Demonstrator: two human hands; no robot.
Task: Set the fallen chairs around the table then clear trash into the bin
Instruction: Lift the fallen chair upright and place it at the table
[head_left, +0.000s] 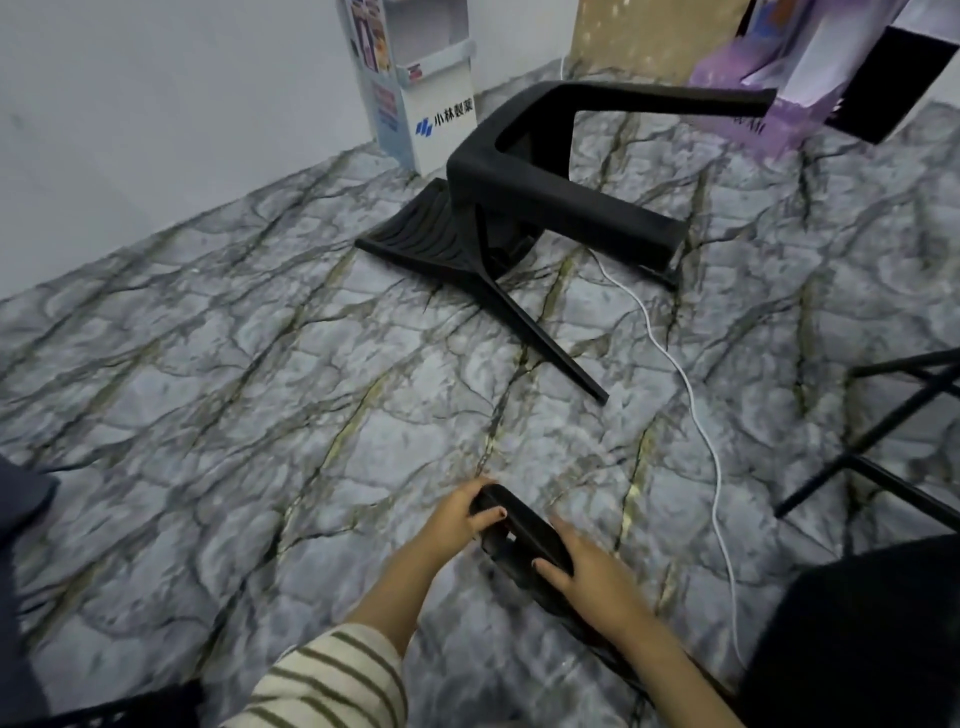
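Two hands hold the job right now. Our left hand (457, 512) curls round the end of the near chair (530, 525)'s top rail, and our right hand (592, 574) grips the same rail further along, thumb across its slot. That black plastic chair is low in front of us, tilted over the floor (260, 364). The rest of it runs down to our right, partly hidden by our arm.

The second fallen chair (519, 171) lies tipped over well ahead of us, backrest flat on the floor and legs thrown out sideways.

The main risk, as we judge it, is the white cable (691, 387). It seems to come out from beneath that fallen chair and snakes past on our right, so a swung leg or a careless step could snag it. If we lift the far chair without freeing the cable, it could drag.

Our grip sits on the rail alone, so the chair could twist as it comes upright.

A black metal frame (883, 431) stands close on the right, perhaps the worktop's legs, though we cannot tell. The chair could knock it.

Beyond the fallen chair a white cardboard display stand (447, 124) and a purple display (769, 119) crowd it and leave little room to turn it.

We can see no bin or trash.
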